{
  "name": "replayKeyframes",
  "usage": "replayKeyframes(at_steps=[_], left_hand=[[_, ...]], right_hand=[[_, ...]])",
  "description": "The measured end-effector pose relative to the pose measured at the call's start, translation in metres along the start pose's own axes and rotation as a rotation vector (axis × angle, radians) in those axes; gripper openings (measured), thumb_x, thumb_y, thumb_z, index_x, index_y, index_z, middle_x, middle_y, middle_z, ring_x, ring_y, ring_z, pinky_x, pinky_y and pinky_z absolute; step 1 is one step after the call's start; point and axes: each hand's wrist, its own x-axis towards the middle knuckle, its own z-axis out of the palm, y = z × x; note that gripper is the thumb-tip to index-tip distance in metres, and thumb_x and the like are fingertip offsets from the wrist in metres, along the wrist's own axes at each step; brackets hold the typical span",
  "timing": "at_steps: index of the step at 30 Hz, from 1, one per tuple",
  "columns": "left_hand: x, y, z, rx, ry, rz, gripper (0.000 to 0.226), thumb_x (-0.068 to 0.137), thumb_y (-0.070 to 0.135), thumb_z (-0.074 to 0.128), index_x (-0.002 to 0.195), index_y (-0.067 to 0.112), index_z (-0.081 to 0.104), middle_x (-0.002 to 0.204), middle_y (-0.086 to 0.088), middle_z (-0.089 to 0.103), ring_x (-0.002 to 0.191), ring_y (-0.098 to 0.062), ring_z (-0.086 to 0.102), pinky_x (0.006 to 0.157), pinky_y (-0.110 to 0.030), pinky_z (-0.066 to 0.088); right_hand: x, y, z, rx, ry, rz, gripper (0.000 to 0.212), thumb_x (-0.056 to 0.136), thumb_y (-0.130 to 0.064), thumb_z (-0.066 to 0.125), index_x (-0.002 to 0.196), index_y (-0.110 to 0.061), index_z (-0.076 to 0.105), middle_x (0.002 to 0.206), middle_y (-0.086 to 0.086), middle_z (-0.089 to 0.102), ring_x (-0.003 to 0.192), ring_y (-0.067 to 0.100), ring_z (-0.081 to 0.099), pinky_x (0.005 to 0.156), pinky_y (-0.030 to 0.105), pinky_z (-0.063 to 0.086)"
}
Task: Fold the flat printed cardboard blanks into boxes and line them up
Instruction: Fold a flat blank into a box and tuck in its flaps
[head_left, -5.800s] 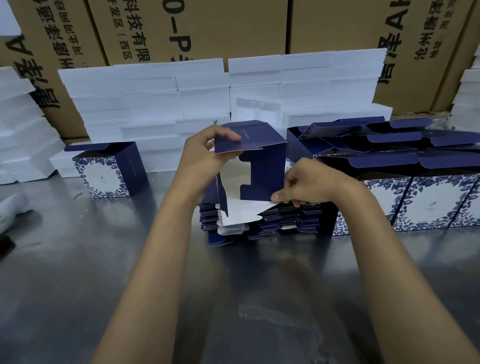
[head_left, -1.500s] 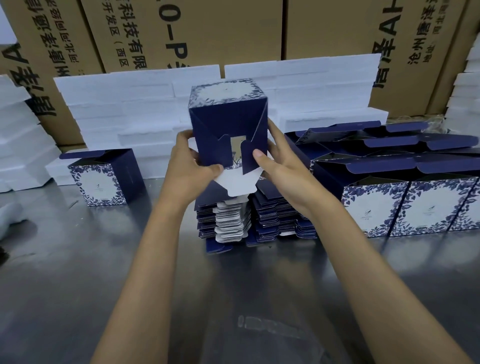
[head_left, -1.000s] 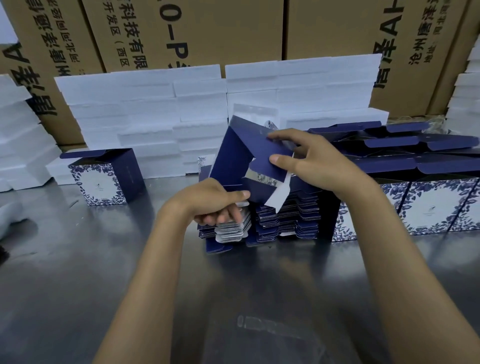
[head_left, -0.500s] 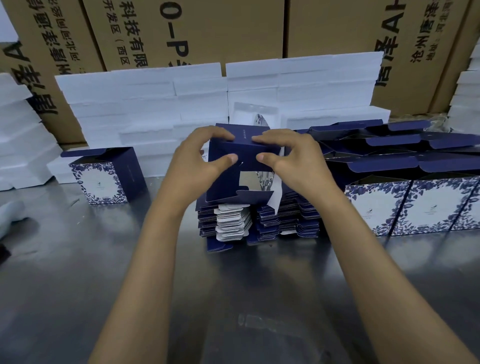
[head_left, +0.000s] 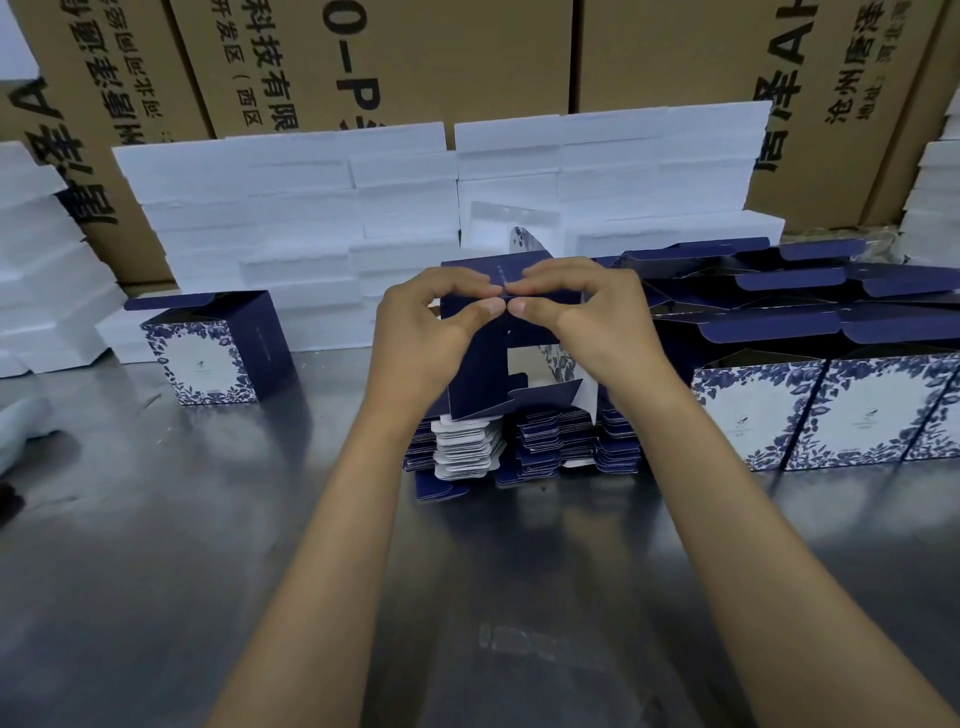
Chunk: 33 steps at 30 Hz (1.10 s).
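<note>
Both hands, left hand and right hand, pinch one half-folded dark blue cardboard box | many made boxes right of it | tall stack of flat blanks under it left

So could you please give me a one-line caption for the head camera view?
Both hands, left hand and right hand, pinch a half-folded blue box above the stack of flat blanks.

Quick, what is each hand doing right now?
Left hand: pinching the box.
Right hand: pinching the same box.
</note>
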Motion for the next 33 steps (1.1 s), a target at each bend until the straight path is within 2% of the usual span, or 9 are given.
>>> replayKeyframes(at_steps=[2, 5, 10, 12, 15, 18, 21, 30, 33], left_hand=[[0.000, -0.001, 0.002, -0.010, 0.003, 0.000, 0.009, 0.084, 0.008, 0.077, 0.089, 0.016, 0.078, 0.102, 0.004, 0.074, 0.102, -0.005, 0.066, 0.094, -0.030, 0.050], [0.002, -0.001, -0.002, 0.005, -0.029, -0.017, 0.011, 0.084, 0.011, 0.078, 0.092, 0.020, 0.077, 0.110, 0.009, 0.073, 0.107, 0.001, 0.064, 0.096, -0.027, 0.048], [0.002, -0.003, -0.008, -0.012, -0.061, -0.051, 0.021, 0.085, 0.006, 0.077, 0.093, 0.024, 0.077, 0.115, 0.007, 0.073, 0.120, -0.003, 0.059, 0.103, -0.036, 0.050], [0.002, -0.002, -0.008, -0.019, -0.044, -0.052, 0.020, 0.084, 0.003, 0.076, 0.094, 0.021, 0.077, 0.113, 0.005, 0.074, 0.123, -0.006, 0.058, 0.105, -0.039, 0.049], [0.002, -0.002, -0.012, -0.072, -0.053, -0.083, 0.021, 0.085, 0.004, 0.076, 0.098, 0.020, 0.078, 0.119, 0.005, 0.072, 0.118, 0.002, 0.060, 0.099, -0.030, 0.054], [0.003, -0.004, -0.014, -0.112, -0.044, -0.097, 0.020, 0.084, 0.005, 0.077, 0.099, 0.017, 0.078, 0.121, 0.004, 0.071, 0.114, 0.006, 0.061, 0.085, -0.014, 0.054], [0.005, -0.005, -0.016, -0.091, -0.042, -0.079, 0.018, 0.085, 0.006, 0.077, 0.099, 0.017, 0.078, 0.115, 0.006, 0.073, 0.118, 0.001, 0.061, 0.088, -0.009, 0.049], [0.003, -0.004, -0.023, -0.063, -0.112, -0.052, 0.022, 0.091, 0.005, 0.069, 0.109, 0.016, 0.076, 0.123, 0.007, 0.071, 0.120, 0.005, 0.058, 0.104, -0.024, 0.049], [0.002, 0.001, -0.021, -0.069, -0.199, -0.032, 0.029, 0.084, 0.012, 0.079, 0.107, 0.028, 0.077, 0.137, 0.015, 0.059, 0.125, 0.009, 0.050, 0.106, -0.028, 0.046]], right_hand=[[0.001, 0.000, -0.001, -0.006, -0.009, -0.011, 0.015, 0.082, -0.007, 0.082, 0.094, -0.016, 0.082, 0.107, -0.004, 0.073, 0.105, 0.001, 0.064, 0.094, 0.013, 0.045], [0.003, -0.002, -0.011, -0.009, -0.095, 0.009, 0.017, 0.084, -0.010, 0.081, 0.094, -0.024, 0.081, 0.111, -0.011, 0.072, 0.105, -0.007, 0.062, 0.091, 0.006, 0.044], [0.001, 0.001, -0.011, 0.028, -0.051, 0.014, 0.019, 0.083, -0.005, 0.080, 0.092, -0.022, 0.081, 0.106, -0.010, 0.073, 0.108, -0.001, 0.064, 0.103, 0.025, 0.048], [0.001, 0.002, -0.008, 0.016, -0.050, -0.001, 0.019, 0.083, -0.004, 0.080, 0.094, -0.020, 0.081, 0.105, -0.010, 0.073, 0.108, 0.000, 0.064, 0.104, 0.025, 0.047], [0.004, 0.002, -0.017, 0.035, -0.126, 0.057, 0.023, 0.085, -0.007, 0.079, 0.101, -0.024, 0.080, 0.111, -0.016, 0.073, 0.108, -0.007, 0.063, 0.093, 0.011, 0.048], [0.004, 0.006, -0.025, 0.093, -0.088, 0.102, 0.024, 0.085, -0.002, 0.077, 0.100, -0.021, 0.081, 0.113, -0.012, 0.075, 0.110, -0.002, 0.065, 0.095, 0.020, 0.054], [0.004, 0.007, -0.022, 0.107, -0.053, 0.089, 0.023, 0.084, 0.000, 0.077, 0.097, -0.018, 0.082, 0.110, -0.010, 0.076, 0.109, -0.002, 0.067, 0.098, 0.023, 0.054], [0.006, 0.010, -0.031, 0.173, -0.090, 0.130, 0.025, 0.086, -0.002, 0.076, 0.095, -0.025, 0.080, 0.118, -0.009, 0.075, 0.115, 0.002, 0.066, 0.104, 0.030, 0.050], [0.007, 0.009, -0.028, 0.180, -0.083, 0.144, 0.023, 0.086, -0.003, 0.076, 0.098, -0.023, 0.080, 0.122, -0.009, 0.073, 0.114, 0.002, 0.066, 0.092, 0.021, 0.052]])
